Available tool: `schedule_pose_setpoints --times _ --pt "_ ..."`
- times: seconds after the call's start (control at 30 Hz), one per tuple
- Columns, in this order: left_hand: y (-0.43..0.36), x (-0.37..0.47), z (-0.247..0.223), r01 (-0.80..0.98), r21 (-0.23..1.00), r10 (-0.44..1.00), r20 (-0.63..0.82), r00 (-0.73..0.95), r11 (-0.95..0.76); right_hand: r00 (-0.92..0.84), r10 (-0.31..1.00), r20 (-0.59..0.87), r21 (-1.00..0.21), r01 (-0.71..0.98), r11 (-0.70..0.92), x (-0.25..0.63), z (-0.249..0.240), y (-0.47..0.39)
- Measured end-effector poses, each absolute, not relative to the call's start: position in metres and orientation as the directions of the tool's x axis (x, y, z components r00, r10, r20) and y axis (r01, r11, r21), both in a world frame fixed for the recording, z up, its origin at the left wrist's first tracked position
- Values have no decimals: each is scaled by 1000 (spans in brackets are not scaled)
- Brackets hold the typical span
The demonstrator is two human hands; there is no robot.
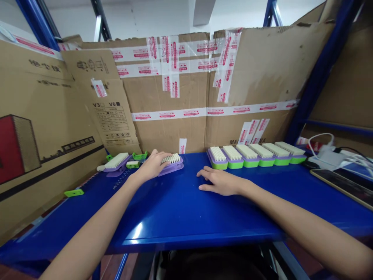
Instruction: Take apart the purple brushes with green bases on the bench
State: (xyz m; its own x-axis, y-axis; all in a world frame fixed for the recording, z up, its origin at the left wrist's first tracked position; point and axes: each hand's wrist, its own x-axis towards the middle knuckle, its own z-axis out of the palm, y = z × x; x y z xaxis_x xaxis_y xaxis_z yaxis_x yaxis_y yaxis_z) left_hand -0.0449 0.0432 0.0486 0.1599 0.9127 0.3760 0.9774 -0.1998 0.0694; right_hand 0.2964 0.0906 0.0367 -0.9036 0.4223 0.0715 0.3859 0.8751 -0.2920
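My left hand [155,164] reaches to the back of the blue table, its fingers closed over the left end of a purple scrub brush [174,166] with pale bristles facing up. Part of that brush is hidden under the fingers. My right hand [218,181] rests near the table's middle, holding nothing, thumb and fingers apart and slightly bent. Just behind it begins a row of several purple-and-green brushes [250,156], bristles up. Left of my left hand lies another purple brush [115,163], with small green parts [133,164] beside it.
Cardboard walls [175,93] with red-and-white tape stand behind the blue table [180,210] and along its left. A loose green piece [74,193] lies at the left edge. At the right are a phone [346,186], a white charger [328,157] and cables.
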Motion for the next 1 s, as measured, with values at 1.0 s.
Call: schedule_pose_setpoints --times 1.0 --pt "52 -54 49 969 21 883 419 214 -245 -911 396 113 -266 356 896 297 37 94"
